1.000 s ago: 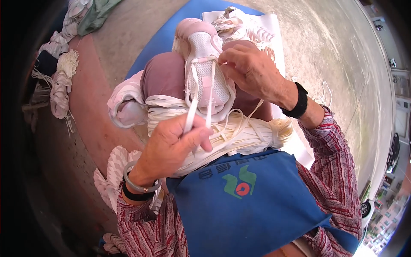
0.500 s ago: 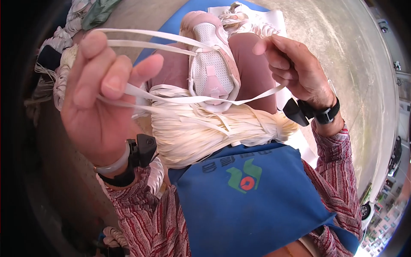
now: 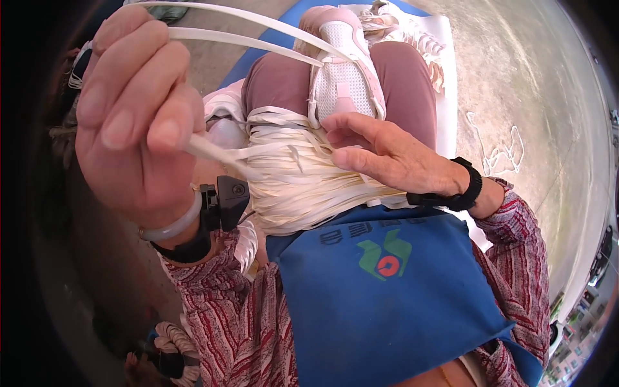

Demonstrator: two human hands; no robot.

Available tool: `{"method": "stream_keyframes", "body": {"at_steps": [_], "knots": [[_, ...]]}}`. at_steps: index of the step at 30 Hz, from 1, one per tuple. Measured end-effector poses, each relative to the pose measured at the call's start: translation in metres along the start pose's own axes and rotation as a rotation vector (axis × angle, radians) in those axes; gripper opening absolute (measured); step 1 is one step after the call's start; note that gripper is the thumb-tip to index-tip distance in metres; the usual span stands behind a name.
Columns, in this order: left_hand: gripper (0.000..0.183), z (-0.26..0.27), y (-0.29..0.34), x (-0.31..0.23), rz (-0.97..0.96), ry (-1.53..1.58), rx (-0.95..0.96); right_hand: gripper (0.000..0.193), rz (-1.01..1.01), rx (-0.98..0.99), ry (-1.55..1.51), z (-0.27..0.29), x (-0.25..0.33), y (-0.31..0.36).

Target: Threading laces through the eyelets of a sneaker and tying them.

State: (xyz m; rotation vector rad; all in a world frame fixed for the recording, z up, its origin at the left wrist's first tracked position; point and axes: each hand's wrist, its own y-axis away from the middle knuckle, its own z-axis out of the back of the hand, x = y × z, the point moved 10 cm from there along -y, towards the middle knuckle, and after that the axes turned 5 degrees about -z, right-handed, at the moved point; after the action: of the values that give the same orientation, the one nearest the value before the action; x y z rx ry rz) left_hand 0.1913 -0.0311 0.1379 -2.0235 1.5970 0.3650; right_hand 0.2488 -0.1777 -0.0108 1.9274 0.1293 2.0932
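Observation:
My left hand (image 3: pixel 138 116) is raised at the left, fingers curled closed around flat white shoelaces (image 3: pixel 251 39). Two strands run from it to the pink and white mesh shoe upper (image 3: pixel 345 77), which sits between my knees. Another length drops from that hand toward a thick bundle of cream-white laces (image 3: pixel 290 174) across my lap. Over the right part of this bundle, by the shoe's near end, is my right hand (image 3: pixel 387 151). Its thumb and fingers are apart and nothing shows between them. Whether it touches the bundle I cannot tell.
A blue apron (image 3: pixel 380 297) covers my lap below the bundle. More pale shoe parts (image 3: pixel 403 32) are piled beyond my knees on a white sheet (image 3: pixel 445 90). Loose white cord (image 3: pixel 496 151) lies on the floor at right. Further shoe pieces (image 3: pixel 177 342) sit at lower left.
My right hand has let go of the lace strand, opened, and come down and left over the bundle. My left hand has risen slightly leftward, still gripping laces.

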Motion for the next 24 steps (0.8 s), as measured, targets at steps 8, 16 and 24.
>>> {"method": "stream_keyframes", "body": {"at_steps": [8,16,24], "knots": [[0.03,0.002,0.018,-0.014,-0.206,-0.382,0.107,0.021,0.106,-0.102,0.33,0.02,0.008,0.007],[0.039,-0.05,0.054,0.052,-0.047,-0.855,0.597,0.041,-0.207,-0.01,-0.325,0.03,0.008,0.002],[0.027,-0.064,0.079,0.159,0.384,-0.838,0.82,0.046,-0.072,-0.307,-0.285,0.041,0.009,0.004]]}}
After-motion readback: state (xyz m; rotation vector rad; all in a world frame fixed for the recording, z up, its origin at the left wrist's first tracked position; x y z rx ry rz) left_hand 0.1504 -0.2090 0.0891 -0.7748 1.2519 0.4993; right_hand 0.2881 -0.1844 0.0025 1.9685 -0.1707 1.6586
